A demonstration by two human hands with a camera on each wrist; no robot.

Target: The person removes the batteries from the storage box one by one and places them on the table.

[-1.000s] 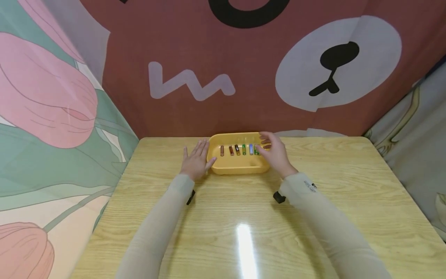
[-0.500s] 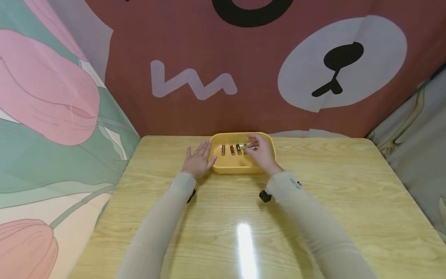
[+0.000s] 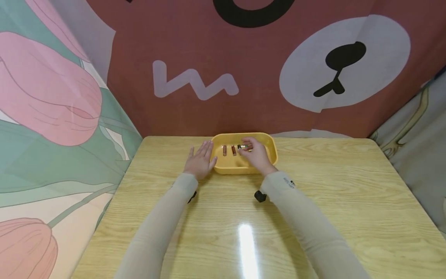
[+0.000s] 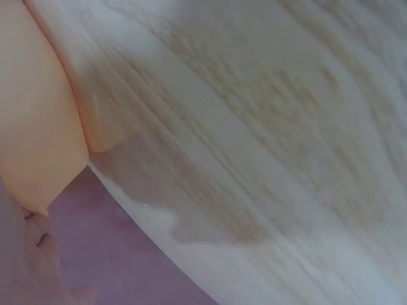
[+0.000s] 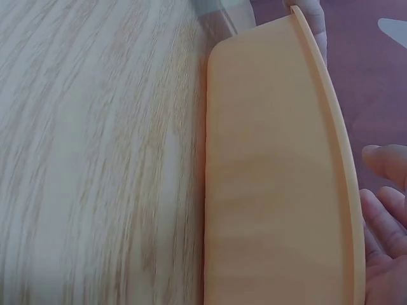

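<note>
A yellow-orange tray sits near the far table edge. My left hand rests against its left end, fingers straight and thumb spread along the side. Inside, a brown battery and a reddish battery lie side by side. My right hand reaches over the tray's right half with bent fingers. At its fingertips is a dark-ended battery; whether they pinch it is unclear. Other batteries there are hidden by the hand. In the right wrist view, the tray's wall hides part of the right hand.
The wooden table spreads in front of the tray and to both sides. A brown-red curtain with a bear print hangs right behind it. Flowered fabric hangs at the left, another curtain at the right.
My right hand has moved left from the tray's right end, now covering the green and blue batteries' places. My left hand keeps its place at the left end.
</note>
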